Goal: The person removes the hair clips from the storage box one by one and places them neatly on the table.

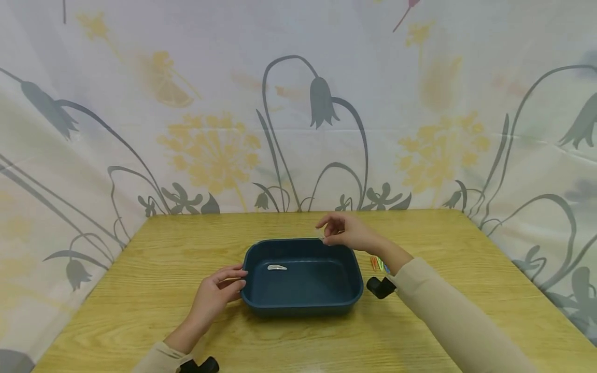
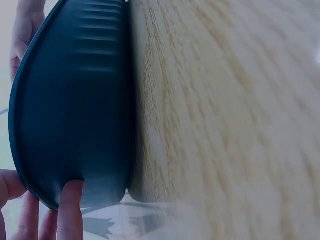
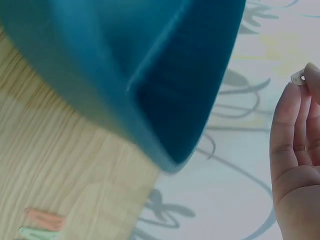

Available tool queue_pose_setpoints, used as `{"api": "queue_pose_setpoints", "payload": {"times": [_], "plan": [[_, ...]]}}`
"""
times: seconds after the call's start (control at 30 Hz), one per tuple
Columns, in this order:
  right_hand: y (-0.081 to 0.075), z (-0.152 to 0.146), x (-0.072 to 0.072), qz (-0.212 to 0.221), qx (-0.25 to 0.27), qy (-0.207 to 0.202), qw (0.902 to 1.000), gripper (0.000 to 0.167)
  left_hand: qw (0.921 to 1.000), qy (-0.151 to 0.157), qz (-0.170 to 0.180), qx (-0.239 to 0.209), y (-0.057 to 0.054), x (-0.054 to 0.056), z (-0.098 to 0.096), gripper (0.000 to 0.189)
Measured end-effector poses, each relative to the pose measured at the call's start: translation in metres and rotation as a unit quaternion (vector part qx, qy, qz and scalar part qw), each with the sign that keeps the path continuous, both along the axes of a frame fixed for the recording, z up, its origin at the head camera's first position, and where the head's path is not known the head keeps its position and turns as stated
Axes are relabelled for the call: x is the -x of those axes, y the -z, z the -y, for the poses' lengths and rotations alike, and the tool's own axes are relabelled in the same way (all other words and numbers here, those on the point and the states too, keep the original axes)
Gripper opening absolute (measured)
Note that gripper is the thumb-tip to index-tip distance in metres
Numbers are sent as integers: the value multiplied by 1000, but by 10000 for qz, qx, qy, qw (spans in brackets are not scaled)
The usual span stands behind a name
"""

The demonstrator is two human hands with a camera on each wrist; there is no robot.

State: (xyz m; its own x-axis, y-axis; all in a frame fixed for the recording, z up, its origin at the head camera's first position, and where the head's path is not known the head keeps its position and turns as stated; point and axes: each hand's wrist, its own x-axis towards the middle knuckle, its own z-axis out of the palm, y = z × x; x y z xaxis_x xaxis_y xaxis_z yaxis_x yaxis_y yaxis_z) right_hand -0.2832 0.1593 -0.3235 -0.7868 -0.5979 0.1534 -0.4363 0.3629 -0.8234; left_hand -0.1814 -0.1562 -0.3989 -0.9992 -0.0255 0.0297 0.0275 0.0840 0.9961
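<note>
A dark blue basin (image 1: 303, 301) stands on the table, and a white snap hair clip (image 1: 277, 267) lies inside it toward the left. My left hand (image 1: 215, 291) holds the basin's left edge; in the left wrist view its fingers (image 2: 71, 210) touch the rim and outer wall. Above the basin's far right corner is my right hand (image 1: 347, 231). Between thumb and fingertips it pinches a small whitish hair clip (image 3: 298, 78), mostly hidden by the fingers.
Right of the basin, partly behind the right forearm, lie several coloured hair clips (image 1: 377, 263); an orange clip (image 3: 45, 218) and a green clip (image 3: 39, 233) show in the right wrist view. A flower-patterned cloth (image 1: 289, 129) hangs behind the wooden table (image 1: 177, 248).
</note>
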Motion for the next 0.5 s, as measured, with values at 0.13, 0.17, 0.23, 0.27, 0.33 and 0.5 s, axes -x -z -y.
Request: {"api": "queue_pose_setpoints", "payload": {"times": [0.13, 0.17, 0.23, 0.27, 0.33, 0.5], "plan": [[5, -14, 2, 54, 43, 133, 9999, 29, 10000, 10, 26, 8, -1, 0, 1, 25], [5, -17, 2, 67, 45, 177, 9998, 29, 10000, 16, 34, 10, -1, 0, 1, 25], [6, -23, 1, 96, 55, 267, 9996, 29, 10000, 30, 48, 12, -1, 0, 1, 25], [7, -26, 1, 99, 65, 314, 9994, 29, 10000, 33, 53, 10, -1, 0, 1, 25], [7, -32, -1, 119, 98, 383, 9991, 30, 10000, 38, 63, 0, 0, 1, 1, 24], [9, -44, -4, 184, 218, 517, 9983, 30, 10000, 58, 55, -31, -1, 1, 2, 24]]}}
